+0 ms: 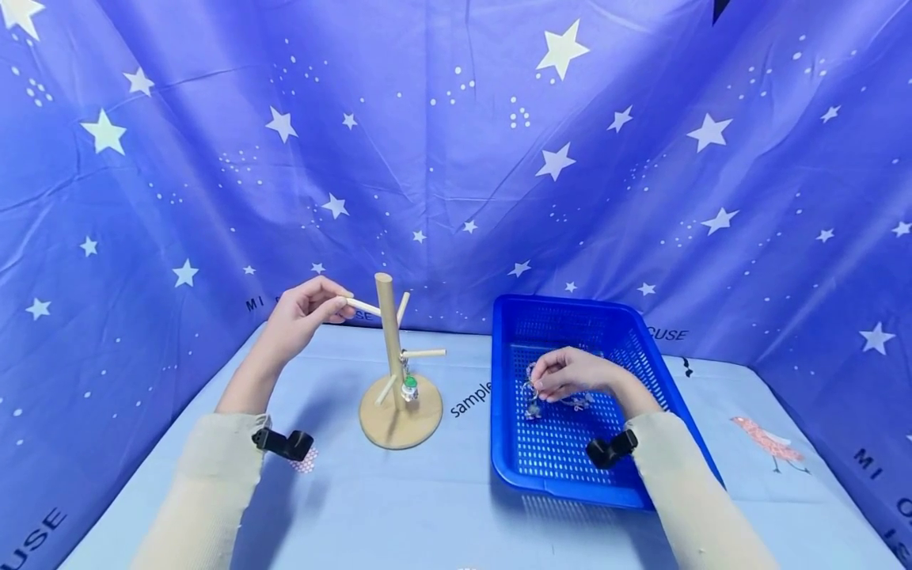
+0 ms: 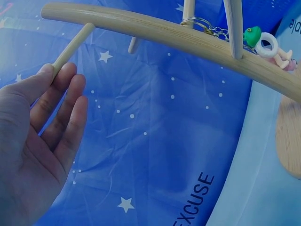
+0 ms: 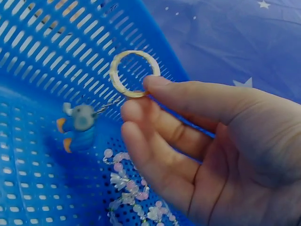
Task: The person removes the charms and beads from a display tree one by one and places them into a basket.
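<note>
My left hand pinches the tip of an upper peg on a wooden peg stand with a round base. From another peg hangs a keychain with a small green-headed figure and a white ring around it. Over the blue basket, my right hand holds the metal ring of a second keychain between thumb and fingertips. A small grey and blue figure with orange feet dangles from that ring. Pink and clear beaded strings lie in the basket below the hand.
The basket stands right of the peg stand on a light blue cloth. A star-printed blue curtain rises behind both. Several bare pegs stick out from the stand's post, including one toward the back.
</note>
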`<state>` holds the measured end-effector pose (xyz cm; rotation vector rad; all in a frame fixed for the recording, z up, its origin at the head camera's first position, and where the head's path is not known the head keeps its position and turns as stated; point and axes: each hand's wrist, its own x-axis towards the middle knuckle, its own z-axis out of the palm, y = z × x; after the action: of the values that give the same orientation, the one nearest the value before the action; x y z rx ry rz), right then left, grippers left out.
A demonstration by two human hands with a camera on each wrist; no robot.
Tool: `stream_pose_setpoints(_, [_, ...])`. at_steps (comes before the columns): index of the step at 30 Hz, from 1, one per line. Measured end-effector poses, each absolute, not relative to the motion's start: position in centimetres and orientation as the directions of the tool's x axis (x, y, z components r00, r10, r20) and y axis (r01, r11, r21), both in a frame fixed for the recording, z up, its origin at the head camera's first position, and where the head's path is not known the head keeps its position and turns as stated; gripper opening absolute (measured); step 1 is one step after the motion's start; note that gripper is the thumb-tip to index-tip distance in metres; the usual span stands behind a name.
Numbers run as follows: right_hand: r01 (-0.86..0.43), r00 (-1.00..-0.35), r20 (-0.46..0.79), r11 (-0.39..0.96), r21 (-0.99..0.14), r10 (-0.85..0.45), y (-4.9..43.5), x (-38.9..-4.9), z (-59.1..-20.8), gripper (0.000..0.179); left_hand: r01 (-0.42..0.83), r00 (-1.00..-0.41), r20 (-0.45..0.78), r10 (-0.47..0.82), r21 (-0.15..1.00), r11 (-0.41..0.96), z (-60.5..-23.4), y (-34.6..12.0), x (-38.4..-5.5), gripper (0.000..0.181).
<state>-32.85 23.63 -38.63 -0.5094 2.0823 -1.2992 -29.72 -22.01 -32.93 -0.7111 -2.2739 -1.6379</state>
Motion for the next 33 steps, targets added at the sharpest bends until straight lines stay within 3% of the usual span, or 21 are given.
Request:
stream_pose_setpoints(7, [0.035, -0.706, -0.381, 0.507, -0.861, -0.597, 23.6, -32.9, -39.6, 0.009, 0.526, -0.847, 0.474, 0.241, 0.815, 0.244, -32.9, -22.0, -29.7, 0.020])
stream_pose_setpoints(19, [-0.018, -0.805, -0.315, 0.551, -0.835, -0.503, 23.1, -32.9, -40.6, 0.017, 0.525, -0.848, 0.474, 0.238, 0.817, 0.240, -32.8, -22.0, -29.6, 0.019])
stream_pose_setpoints(33, [-0.076, -0.804, -0.262, 0.528, -0.846, -0.535, 23.7, -33.1, -41.1, 0.010, 0.514, -0.854, 0.461, 0.239, 0.818, 0.260, -32.8, -22.0, -29.6, 0.021])
